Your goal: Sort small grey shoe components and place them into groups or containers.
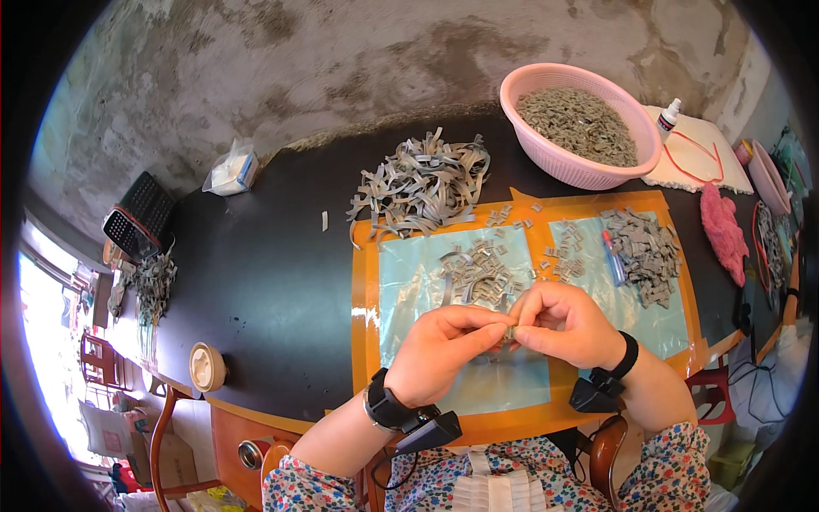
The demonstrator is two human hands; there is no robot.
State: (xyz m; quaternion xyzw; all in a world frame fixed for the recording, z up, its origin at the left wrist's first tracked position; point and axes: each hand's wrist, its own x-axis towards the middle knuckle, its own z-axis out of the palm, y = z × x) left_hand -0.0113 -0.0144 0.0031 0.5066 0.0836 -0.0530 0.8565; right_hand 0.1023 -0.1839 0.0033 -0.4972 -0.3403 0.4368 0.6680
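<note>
One black table point(264, 282) is bearing two blue sheets point(405, 282), taped flat, presumably so they stay put. One pink basket point(554, 160) of grey bits is standing behind, probably leaving working room. One heap of grey strips point(426, 183) and two main piles of grey pieces point(646, 256), uncountable, are lying within reach. The left hand point(444, 350) and right hand point(567, 328) are meeting above the left sheet, fingertips pinching narrowly, apparently steadying one tiny grey part point(510, 334), mostly hidden.
</note>
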